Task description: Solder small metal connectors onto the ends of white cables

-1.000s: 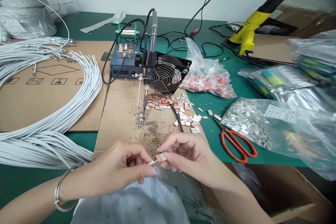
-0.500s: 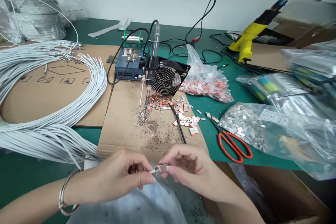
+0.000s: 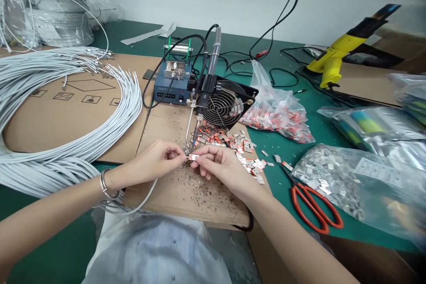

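Pinched in my left hand [image 3: 166, 156] is the end of a grey cable [image 3: 148, 195], whose length trails down toward the bundle. My right hand [image 3: 214, 163] grips a small USB connector [image 3: 193, 157], metal with orange-red plastic, by its far end. Cable end and connector meet between my fingertips; fingers partly hide the joint. Both sit just below the tip of the soldering iron [image 3: 195, 135], which is clamped upright in a stand. Whether the tip touches the connector I cannot tell. Loose connectors [image 3: 256, 166] lie scattered beside my right hand.
A blue soldering station [image 3: 170, 84] and a black fan [image 3: 221, 106] stand behind the iron. Coiled grey cables [image 3: 128, 102] fill the left. To the right are red-handled scissors [image 3: 316, 208], a bag of metal shells [image 3: 328, 177], a bag of connectors [image 3: 282, 117] and a yellow heat gun [image 3: 331, 62].
Both hands have moved forward, from the cardboard's near edge up to the iron's tip, carrying the cable and connector. The view has shifted slightly.
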